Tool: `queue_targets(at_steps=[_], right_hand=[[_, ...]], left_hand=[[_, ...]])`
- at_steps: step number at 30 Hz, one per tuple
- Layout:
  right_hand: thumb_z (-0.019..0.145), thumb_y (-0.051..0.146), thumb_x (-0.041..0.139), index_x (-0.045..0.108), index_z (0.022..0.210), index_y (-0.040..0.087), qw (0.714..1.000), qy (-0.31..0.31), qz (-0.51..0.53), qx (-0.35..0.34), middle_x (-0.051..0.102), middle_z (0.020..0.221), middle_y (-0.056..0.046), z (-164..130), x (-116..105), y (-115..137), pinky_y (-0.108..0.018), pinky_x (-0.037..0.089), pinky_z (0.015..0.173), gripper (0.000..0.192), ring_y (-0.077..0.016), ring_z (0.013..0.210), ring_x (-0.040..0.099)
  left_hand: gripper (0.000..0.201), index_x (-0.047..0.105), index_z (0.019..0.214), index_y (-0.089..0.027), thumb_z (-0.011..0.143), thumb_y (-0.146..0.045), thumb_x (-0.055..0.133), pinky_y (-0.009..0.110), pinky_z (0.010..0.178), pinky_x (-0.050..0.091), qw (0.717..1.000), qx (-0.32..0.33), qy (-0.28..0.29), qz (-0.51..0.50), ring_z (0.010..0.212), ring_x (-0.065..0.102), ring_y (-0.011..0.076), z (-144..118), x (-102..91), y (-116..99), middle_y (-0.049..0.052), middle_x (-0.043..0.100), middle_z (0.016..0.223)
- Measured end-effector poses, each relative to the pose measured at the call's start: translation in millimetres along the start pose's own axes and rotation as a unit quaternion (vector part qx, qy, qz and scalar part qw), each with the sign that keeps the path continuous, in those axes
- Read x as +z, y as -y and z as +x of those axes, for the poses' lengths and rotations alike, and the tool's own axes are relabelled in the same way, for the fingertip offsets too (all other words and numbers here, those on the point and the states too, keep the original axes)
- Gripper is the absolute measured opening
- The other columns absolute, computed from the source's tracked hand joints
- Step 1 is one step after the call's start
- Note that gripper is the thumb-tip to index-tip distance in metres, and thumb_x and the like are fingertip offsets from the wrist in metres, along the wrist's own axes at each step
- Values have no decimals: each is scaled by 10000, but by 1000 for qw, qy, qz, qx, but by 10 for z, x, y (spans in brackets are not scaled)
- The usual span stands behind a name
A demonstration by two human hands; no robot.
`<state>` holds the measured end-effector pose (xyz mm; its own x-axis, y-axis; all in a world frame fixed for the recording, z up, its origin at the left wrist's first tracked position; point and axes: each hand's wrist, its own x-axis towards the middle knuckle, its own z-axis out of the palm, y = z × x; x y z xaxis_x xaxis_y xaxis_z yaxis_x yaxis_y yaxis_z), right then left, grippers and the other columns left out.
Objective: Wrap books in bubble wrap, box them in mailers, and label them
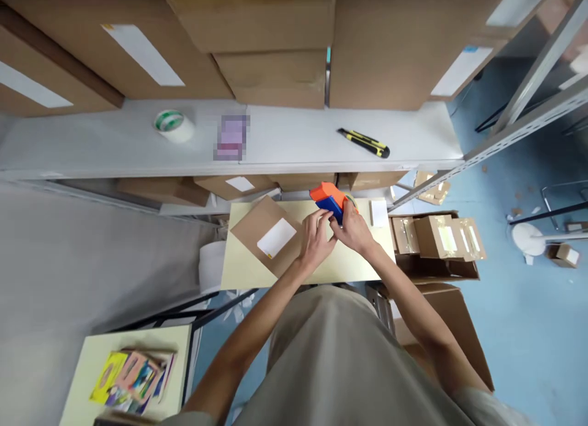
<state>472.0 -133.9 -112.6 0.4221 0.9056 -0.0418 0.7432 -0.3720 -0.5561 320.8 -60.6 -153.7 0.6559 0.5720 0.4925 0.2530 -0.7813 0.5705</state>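
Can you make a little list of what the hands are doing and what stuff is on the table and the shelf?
left hand: left hand touches the tape dispenser, fingers curled on its blue part
right hand: right hand grips the same orange and blue tape dispenser
table: pale table holds a cardboard box with a white label
shelf: tape roll to the left, yellow and black utility knife to the right
floor side: small boxes in an open carton

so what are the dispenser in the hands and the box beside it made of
Dispenser: looks like hard plastic, glossy orange and blue in flat moulded colours, held by the left hand and right hand. Box: plain brown cardboard, matte, with a white paper label.
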Motion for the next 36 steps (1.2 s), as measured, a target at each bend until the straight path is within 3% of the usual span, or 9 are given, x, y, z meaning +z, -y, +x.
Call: queue_targets(at_steps=[4, 8, 15, 20, 25, 28, 32, 34, 36], right_hand=[[1126, 332, 467, 486, 1418, 160, 993, -70, -46, -77, 730, 1302, -252, 737, -395, 554, -579, 606, 999, 339, -428, 1171, 729], [1107, 218, 456, 550, 1522, 63, 982, -97, -144, -67, 723, 1428, -307, 1386, -594, 1022, -600, 483, 1210, 453, -442, 1297, 699], [1071, 126, 451, 557, 1573, -112, 975, -43, -215, -36, 710, 1445, -368, 1894, -466, 1226, -553, 346, 1321, 565, -424, 1354, 683], [1148, 285, 418, 418, 1754, 5, 978, -143, -148, -28, 561, 1673, -317, 1565, -293, 1129, -629, 317, 1369, 668, -434, 1577, 505], [1182, 537, 387, 534, 1663, 203, 955, -212, 114, 172, 579, 1643, -259, 363, 385, 703, -593, 453, 1331, 604, -397, 1540, 565], [1176, 576, 467, 598, 1582, 165, 840, -101, 314, 430, 689, 1501, -264, -297, 886, 454, -552, 544, 1276, 592, -380, 1371, 709], [1217, 602, 363, 442, 1699, -28, 566, 7, 577, 589, 689, 1501, -340, -613, 1279, 326, -472, 674, 1117, 797, -337, 1277, 799], [1222, 612, 318, 325, 1755, -84, 502, 17, 654, 566, 622, 1597, -385, -579, 1346, 321, -465, 683, 1104, 877, -329, 1305, 795], [1221, 622, 306, 285, 1780, -86, 494, 17, 685, 535, 537, 1701, -391, -500, 1353, 322, -452, 664, 1143, 902, -320, 1385, 762]], left_hand=[[491, 555, 1553, -207, 1069, -162, 626, 528, 1298, 528, 996, -5, -90, -18, 1463, 662, 327, 839, -329, 222, 222, 651, 1497], [589, 518, 1592, -163, 1017, -137, 642, 538, 1336, 508, 996, 9, -86, -29, 1537, 612, 365, 1375, -589, 457, 261, 610, 1565], [584, 557, 1591, -193, 1012, -147, 618, 604, 1322, 514, 998, -42, 12, -49, 1520, 634, 392, 874, -699, 792, 245, 644, 1546], [485, 612, 1520, -181, 1037, -227, 600, 631, 1287, 530, 993, -101, 52, -35, 1471, 657, 422, 312, -718, 1213, 251, 675, 1513], [494, 662, 1468, -173, 1032, -403, 634, 665, 1293, 496, 973, -223, 55, 14, 1484, 632, 475, 199, -858, 1973, 292, 698, 1488], [565, 678, 1444, -120, 1018, -489, 632, 660, 1310, 460, 951, -294, 82, 53, 1525, 602, 508, 358, -919, 2386, 338, 691, 1521], [598, 767, 1214, -145, 1015, -677, 578, 625, 1230, 516, 903, -378, 196, 58, 1429, 696, 520, 618, -891, 2675, 345, 784, 1367], [612, 766, 1003, -209, 987, -781, 551, 617, 1183, 542, 882, -401, 244, 35, 1374, 732, 519, 679, -866, 2695, 301, 839, 1187], [640, 715, 852, -248, 963, -848, 524, 616, 1171, 546, 880, -403, 252, 12, 1359, 735, 521, 679, -872, 2647, 267, 847, 1047]])
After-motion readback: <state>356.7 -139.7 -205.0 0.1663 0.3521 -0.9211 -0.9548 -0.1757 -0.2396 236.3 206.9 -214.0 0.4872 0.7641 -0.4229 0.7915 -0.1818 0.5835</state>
